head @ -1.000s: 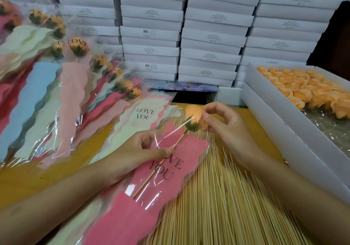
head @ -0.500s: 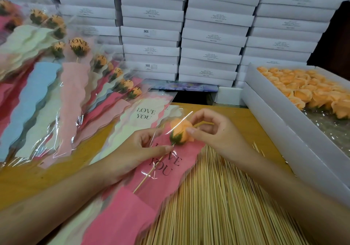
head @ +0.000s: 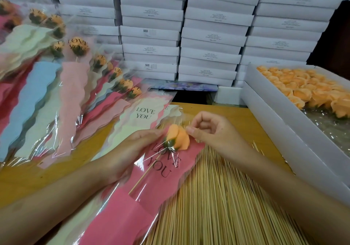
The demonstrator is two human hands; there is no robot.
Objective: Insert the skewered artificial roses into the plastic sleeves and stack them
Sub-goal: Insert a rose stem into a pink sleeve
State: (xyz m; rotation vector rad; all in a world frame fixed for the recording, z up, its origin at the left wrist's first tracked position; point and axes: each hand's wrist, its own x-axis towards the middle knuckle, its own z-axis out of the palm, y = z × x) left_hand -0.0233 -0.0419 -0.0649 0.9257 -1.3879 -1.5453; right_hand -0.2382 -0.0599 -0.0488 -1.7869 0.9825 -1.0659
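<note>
The rose (head: pixel 178 140) has slid down into the pink sleeve (head: pixel 121 216), near centre; left hand (head: pixel 130 150) grips the sleeve, right hand (head: pixel 210 133) pinches the rose's top. Insertion looks nearly done; stacking remains.

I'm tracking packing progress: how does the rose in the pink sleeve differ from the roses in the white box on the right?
The skewered rose sits on a wooden skewer; the boxed roses show none. The skewered rose lies alone, partly inside the pink sleeve; the boxed roses are bare, packed together in the white box. Both are peach-orange.
</note>
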